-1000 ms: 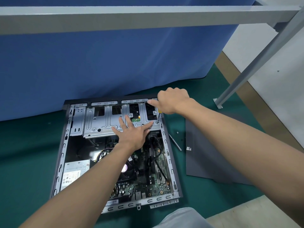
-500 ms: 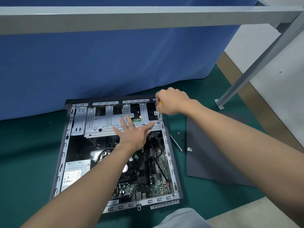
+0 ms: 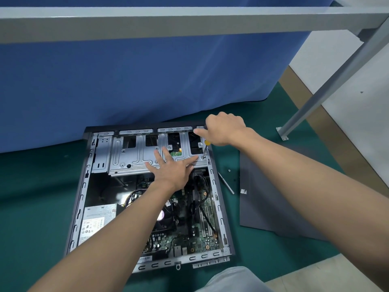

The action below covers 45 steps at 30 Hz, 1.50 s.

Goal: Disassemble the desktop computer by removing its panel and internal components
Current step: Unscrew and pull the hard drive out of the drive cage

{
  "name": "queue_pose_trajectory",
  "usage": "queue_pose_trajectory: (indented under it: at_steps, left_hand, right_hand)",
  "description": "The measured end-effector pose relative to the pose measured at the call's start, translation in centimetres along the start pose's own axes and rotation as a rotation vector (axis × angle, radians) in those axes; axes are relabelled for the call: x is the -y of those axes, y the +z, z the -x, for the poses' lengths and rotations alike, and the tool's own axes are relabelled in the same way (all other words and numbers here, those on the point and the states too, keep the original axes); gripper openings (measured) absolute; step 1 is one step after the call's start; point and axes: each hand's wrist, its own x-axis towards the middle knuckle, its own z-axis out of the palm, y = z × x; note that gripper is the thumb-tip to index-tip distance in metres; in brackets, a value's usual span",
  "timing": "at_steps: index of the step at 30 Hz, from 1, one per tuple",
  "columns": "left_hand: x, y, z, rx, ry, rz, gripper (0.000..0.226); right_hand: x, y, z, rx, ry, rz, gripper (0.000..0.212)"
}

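Observation:
An opened desktop computer case [image 3: 78, 199] lies flat on the green mat, its motherboard [image 3: 202, 234] and power supply [image 3: 94, 222] exposed. My left hand [image 3: 171, 168] presses flat, fingers spread, on the silver drive cage [image 3: 130, 157] at the case's far end. My right hand [image 3: 223, 128] grips a yellow-handled screwdriver [image 3: 205, 149], held nearly upright, its tip at the drive cage's right corner beside the case wall. Most of the handle is hidden in my fist.
The removed dark grey side panel [image 3: 271, 197] lies on the mat to the right of the case. A second metal tool [image 3: 226, 183] and a small screw [image 3: 229, 170] lie between them. A blue curtain [image 3: 136, 81] hangs behind; a grey frame leg [image 3: 328, 87] slants at right.
My right hand has twisted slightly on the screwdriver, staying at the cage's right corner. The left hand has kept pressing on the drive cage.

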Motion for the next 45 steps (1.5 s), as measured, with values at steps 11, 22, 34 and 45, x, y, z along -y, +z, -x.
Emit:
queue_pose_trajectory:
  at_steps: [11,22,34,45]
  left_hand:
    - [-1.4,-0.4,-1.8,-0.456,0.225,0.132,0.034]
    - [-2.1,0.2,-3.0,-0.384,0.205,0.249,0.029]
    - [-2.7,0.8,-3.1,-0.434,0.173,0.226,0.019]
    - [-2.9,1.1,-3.2,-0.496,0.256,0.007,0.023]
  right_hand:
    - [-0.3,0.4,-0.5,-0.041,-0.064,-0.036,0.028]
    - [-1.5,0.9,-0.8,-0.038,-0.155,-0.144,0.017]
    - [-4.1,-0.2,0.3,-0.13,-0.156,-0.594,0.024]
    - [-10.7,10.1,1.5,-0.009,0.32,-0.644,0.015]
